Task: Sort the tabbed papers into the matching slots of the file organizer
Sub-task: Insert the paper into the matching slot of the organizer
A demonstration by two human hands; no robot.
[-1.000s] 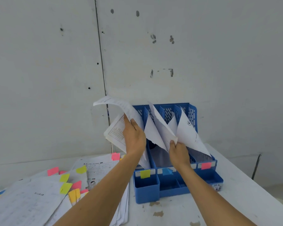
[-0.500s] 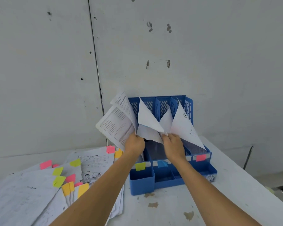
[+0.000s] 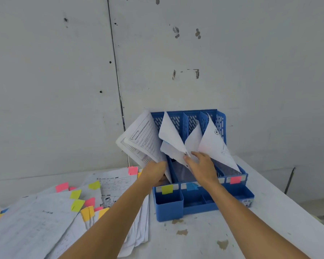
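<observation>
- The file organizer (image 3: 168, 209) is blue and stands on the pale surface (image 3: 204, 242) against the grey wall (image 3: 232, 71). It has 3 upright slots at the back and low open compartments at the front.
- Each slot carries a colour marker on its front rail: a yellow tab (image 3: 167, 189) on the left, a blue tab (image 3: 192, 186) in the middle and a pink tab (image 3: 235, 179) on the right.
- The left hand (image 3: 155, 173) has its grip closed around the lower edge of the printed sheets (image 3: 142, 143). They sit at the left slot, tilted out to the left, with their upper part fanning past the organizer's left wall.
- The right hand (image 3: 202, 168) is at the middle slot. Its grip is loose: the fingers are stretched almost straight and touch the white sheets (image 3: 171, 135) there, with the thumb at their lower corner.
- A stamped sheet (image 3: 215, 144) leans in the right slot, just beside the right hand.
- The loose tabbed papers (image 3: 36, 225) lie spread over the left of the surface. Pink, yellow-green, orange and blue tabs stick out along their edges, and the left forearm crosses above them.
</observation>
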